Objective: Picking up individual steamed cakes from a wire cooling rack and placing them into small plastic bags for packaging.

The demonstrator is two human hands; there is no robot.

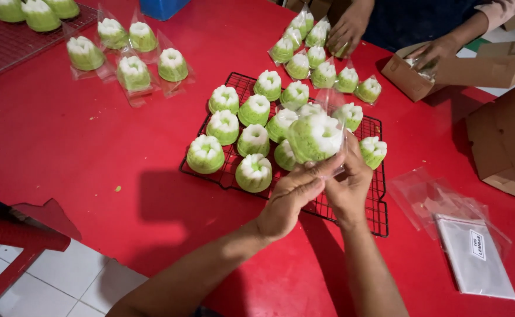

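- Table (81, 147), red, bears our black wire rack (381, 220) of green-and-white cakes.
- Our left hand (290, 199) and right hand (349, 185) meet above the rack, fingers clamped on a clear bag.
- Bagged cake (316, 138) sits upright between our fingertips.

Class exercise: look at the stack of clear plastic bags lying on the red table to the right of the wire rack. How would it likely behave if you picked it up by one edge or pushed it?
The stack of clear bags looks thin and glossy, so it would probably droop if lifted by one edge. Lying flat on the smooth red table, it would likely slide rather than tip or roll. The loose crinkled wrap around its top suggests little weight.
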